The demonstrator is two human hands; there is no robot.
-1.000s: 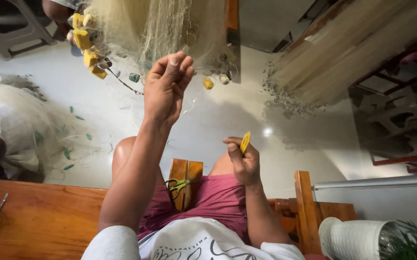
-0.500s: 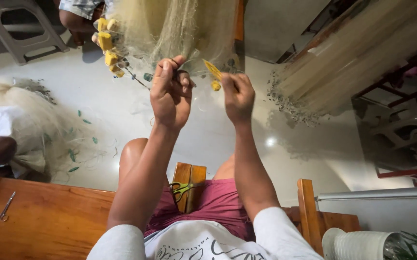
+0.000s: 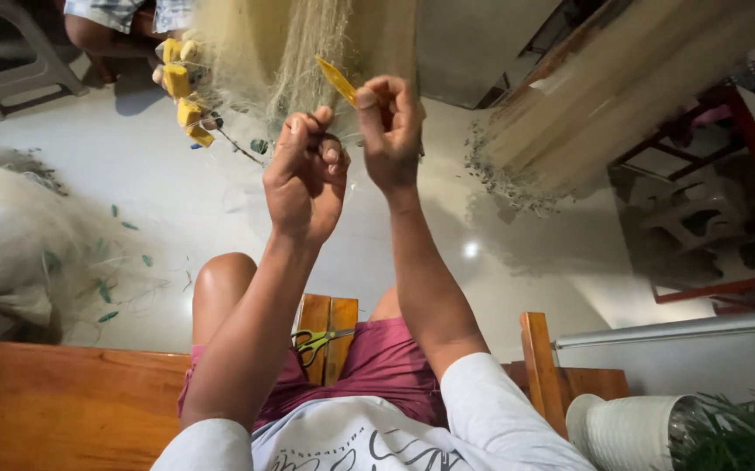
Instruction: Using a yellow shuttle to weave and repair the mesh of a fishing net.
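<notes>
Both hands are raised in front of a pale fishing net [image 3: 307, 52] that hangs down to the white floor [image 3: 177, 201]. The left hand [image 3: 306, 179] is closed, its fingertips pinching strands of the net. The right hand [image 3: 390, 131], just beside it, grips a flat yellow netting needle [image 3: 336, 80] that points up into the mesh. Yellow floats [image 3: 181, 96] hang along the net's left edge. Green-handled scissors [image 3: 321, 338] lie on the wooden seat [image 3: 329, 318] between the person's legs.
</notes>
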